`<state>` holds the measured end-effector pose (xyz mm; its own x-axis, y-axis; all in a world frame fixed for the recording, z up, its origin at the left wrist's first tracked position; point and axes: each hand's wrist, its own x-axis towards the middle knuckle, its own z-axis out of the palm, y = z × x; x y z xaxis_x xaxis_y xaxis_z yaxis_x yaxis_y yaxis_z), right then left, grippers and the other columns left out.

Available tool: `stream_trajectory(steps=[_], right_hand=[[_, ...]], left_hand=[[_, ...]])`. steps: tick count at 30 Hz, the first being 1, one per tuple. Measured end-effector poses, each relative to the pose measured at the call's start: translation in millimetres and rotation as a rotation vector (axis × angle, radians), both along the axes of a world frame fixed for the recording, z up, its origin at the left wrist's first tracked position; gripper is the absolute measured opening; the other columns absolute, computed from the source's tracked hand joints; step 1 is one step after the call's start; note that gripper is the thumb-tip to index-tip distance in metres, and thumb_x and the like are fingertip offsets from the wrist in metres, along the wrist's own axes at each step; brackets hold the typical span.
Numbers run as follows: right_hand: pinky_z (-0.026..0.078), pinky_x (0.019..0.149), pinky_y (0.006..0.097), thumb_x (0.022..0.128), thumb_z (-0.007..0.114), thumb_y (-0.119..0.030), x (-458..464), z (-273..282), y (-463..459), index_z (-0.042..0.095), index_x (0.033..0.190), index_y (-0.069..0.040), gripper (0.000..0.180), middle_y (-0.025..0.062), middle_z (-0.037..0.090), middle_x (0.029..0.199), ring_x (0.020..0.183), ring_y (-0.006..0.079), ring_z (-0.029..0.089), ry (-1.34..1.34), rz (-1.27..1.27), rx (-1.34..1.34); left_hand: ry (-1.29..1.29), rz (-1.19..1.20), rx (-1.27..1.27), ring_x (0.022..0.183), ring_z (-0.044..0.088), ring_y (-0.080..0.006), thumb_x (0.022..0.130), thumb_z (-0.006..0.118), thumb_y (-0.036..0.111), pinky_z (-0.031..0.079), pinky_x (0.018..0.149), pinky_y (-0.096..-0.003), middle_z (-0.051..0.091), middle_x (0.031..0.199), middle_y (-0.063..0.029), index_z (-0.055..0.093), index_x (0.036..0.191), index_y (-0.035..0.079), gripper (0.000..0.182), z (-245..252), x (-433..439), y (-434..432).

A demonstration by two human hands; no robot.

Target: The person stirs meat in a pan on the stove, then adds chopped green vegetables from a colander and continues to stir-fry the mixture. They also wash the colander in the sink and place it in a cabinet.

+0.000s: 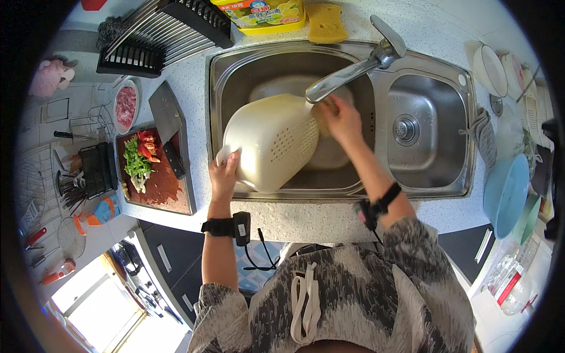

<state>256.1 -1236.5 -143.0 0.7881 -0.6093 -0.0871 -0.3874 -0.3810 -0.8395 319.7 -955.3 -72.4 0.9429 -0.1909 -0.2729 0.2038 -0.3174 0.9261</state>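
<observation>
My left hand [224, 170] grips the handle end of a cream-coloured plastic colander [269, 137], tilted on its side over the large sink basin [344, 172]. The colander's perforated side faces right and towards me. My right hand [342, 121] is at its far right end, below the spout of the chrome faucet [348, 77]. A blurred tan thing, perhaps a scrubbing pad [323, 119], is in the right fingers against the colander. The faucet spout hides part of that hand, and its exact contact cannot be told.
Left of the sink, a cleaver [165, 114] lies on a cutting board [172, 205] with chopped peppers, near a bowl of raw meat [125, 108]. A yellow sponge [326, 23] and tub [269, 13] stand behind. Right are the small basin [428, 154] and a blue bowl [506, 196].
</observation>
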Motion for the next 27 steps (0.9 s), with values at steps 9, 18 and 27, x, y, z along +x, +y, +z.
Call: stream_trajectory(steps=[9, 18, 27], right_hand=[[0.048, 0.074, 0.0402, 0.078, 0.063, -0.019, 51.5, -4.6, -23.8, 0.064, 0.105, -0.009, 0.028, 0.0142, 0.065, 0.095, 0.085, 0.0334, 0.060, 0.143, 0.260, -0.150], [0.047, 0.073, 0.0321, 0.072, 0.065, -0.007, -33.8, 89.1, 31.5, 0.063, 0.105, -0.012, 0.033, -0.0014, 0.062, 0.108, 0.083, 0.0255, 0.052, -0.243, 0.187, -0.494], [0.047, 0.069, 0.0293, 0.067, 0.070, -0.008, -26.6, 119.8, 68.9, 0.063, 0.106, -0.012, 0.041, -0.0035, 0.060, 0.112, 0.079, 0.0209, 0.051, -0.438, 0.204, -0.615]], left_hand=[[0.052, -0.448, 0.279, 0.069, 0.056, -0.0077, 0.081, 0.071, 0.029, 0.046, 0.061, -0.0239, 0.064, 0.076, -0.0014, 0.068, 0.098, 0.001, 0.033, 24.2, -0.4, -39.6], [-0.035, -0.440, 0.304, 0.054, 0.045, -0.0074, 0.083, 0.069, 0.027, 0.039, 0.050, -0.0261, 0.053, 0.058, -0.0043, 0.062, 0.072, -0.001, 0.031, 40.5, -4.6, -67.8], [0.237, -0.098, -0.185, 0.080, 0.054, -0.0106, 0.094, 0.050, 0.025, 0.045, 0.069, -0.0246, 0.063, 0.088, -0.0050, 0.061, 0.103, 0.001, 0.028, 30.7, -21.3, -101.8]])
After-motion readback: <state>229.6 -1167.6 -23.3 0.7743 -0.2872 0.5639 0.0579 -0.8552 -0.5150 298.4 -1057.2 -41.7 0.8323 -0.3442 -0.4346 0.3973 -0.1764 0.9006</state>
